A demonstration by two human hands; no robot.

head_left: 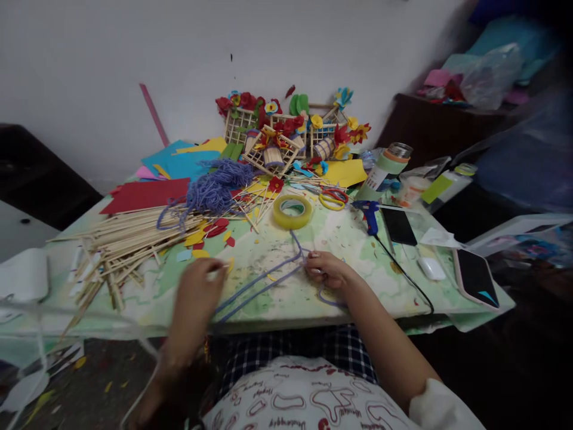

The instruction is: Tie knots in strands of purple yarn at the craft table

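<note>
My right hand [329, 270] is closed in a pinch on a strand of purple yarn [268, 279] near the middle of the table. Two lengths of that yarn run from the pinch down to the table's front edge, and one end reaches up to a yellow tape roll [292, 212]. A loop of yarn lies under my right wrist. My left hand [201, 289], blurred, hovers left of the yarn with its fingers curled together. Whatever is between those fingertips is too small to name.
Thin wooden sticks [129, 239] and a purple yarn heap [219, 185] lie left. Stick frames with paper flowers [273, 134] stand against the wall. Scissors [333, 198], a blue glue gun [369, 216] with its cord, a phone [398, 226] and a jar [387, 170] are right.
</note>
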